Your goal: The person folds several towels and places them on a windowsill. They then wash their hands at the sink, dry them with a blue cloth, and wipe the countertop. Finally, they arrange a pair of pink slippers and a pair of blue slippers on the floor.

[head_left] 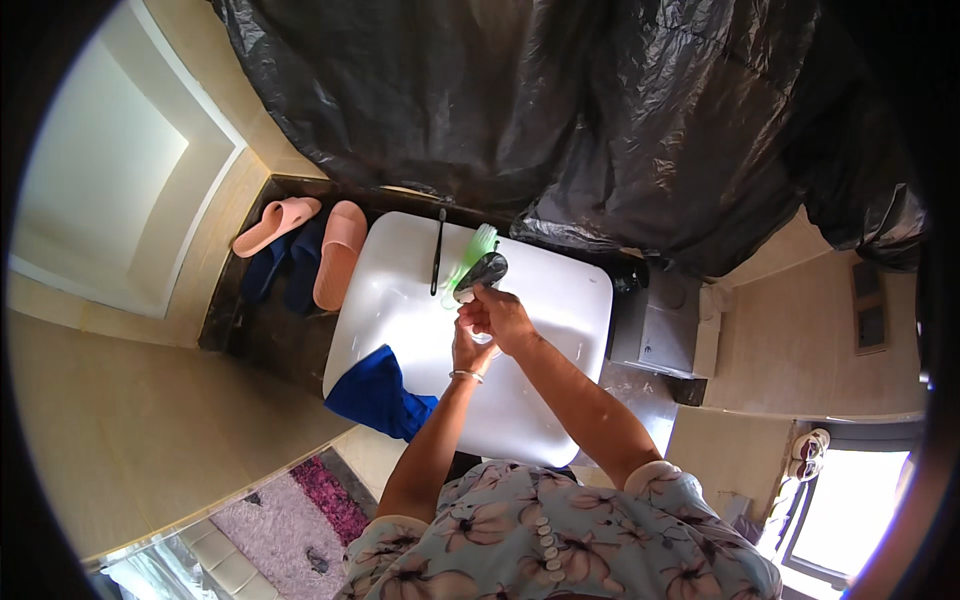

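Note:
My two hands meet over the middle of a glossy white surface with rounded corners. My right hand is closed on a dark, rounded object with a pale lower edge; its exact kind cannot be made out. Just below and to the left, my left hand has its fingers curled, with something small and clear or whitish beside them, mostly hidden. Behind the dark object lies a light green, bristly-looking item. Farther left is a thin black stick. A blue cloth drapes over the near left edge.
Pink slippers and dark blue slippers stand left of the white surface. Black plastic sheeting hangs along the far side. A grey box-like unit is at the right. A patterned rug lies at the lower left.

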Motion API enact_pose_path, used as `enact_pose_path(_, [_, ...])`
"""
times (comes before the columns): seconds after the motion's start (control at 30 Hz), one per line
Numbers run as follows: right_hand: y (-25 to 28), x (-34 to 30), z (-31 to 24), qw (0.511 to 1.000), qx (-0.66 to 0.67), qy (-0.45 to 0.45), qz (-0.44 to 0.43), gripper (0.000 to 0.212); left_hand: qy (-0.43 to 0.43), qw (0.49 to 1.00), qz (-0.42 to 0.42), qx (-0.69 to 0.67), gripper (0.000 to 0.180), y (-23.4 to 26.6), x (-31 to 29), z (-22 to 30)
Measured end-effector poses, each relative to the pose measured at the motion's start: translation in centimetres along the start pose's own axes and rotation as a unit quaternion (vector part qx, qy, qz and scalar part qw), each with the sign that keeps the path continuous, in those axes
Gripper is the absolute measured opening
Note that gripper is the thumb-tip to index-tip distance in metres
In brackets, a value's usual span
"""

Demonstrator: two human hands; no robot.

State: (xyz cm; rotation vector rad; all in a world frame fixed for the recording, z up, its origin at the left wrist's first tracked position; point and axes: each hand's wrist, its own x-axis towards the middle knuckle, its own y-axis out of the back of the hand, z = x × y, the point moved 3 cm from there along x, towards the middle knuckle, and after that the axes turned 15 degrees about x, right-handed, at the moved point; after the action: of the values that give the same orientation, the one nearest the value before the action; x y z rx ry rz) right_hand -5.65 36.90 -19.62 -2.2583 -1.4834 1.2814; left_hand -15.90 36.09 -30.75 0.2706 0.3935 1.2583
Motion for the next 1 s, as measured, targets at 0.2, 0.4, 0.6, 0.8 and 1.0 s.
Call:
enact_pose_path(0.2, [3.3, -3.5, 0.8, 0.916, -0.282, 0.280, 0.049, 0.035, 0.070, 0.997, 0.029, -0.030, 0.086, -0.7, 0.5, -2.9])
enact_pose_path(0.4, [6.8, 0.1, 7.5, 0.840, -0.467, 0.273, 0.045, 0.052, 0.190, 0.907, -0.063, -0.371, 0.045, -2.3, 0.6, -7.9])
enact_pose_path(0.6, [4.0, 2.6, 6.1, 0.828, -0.559, 0.026, -0.028, 0.058, 0.234, 0.791, -0.149, -0.545, 0.056, -1.6, 0.0, -8.9])
enact_pose_path(0.8, [4.0, -1.0, 7.9, 0.772, -0.553, 0.313, 0.012, 0.059, 0.309, 0.631, -0.145, -0.696, 0.083, -3.0, 0.9, -7.5])
enact_pose_path(1.0, [4.4, -1.3, 8.1, 0.852, -0.473, 0.200, 0.097, 0.071, 0.230, 0.706, -0.082, -0.665, 0.081, -4.6, 2.9, -7.9])
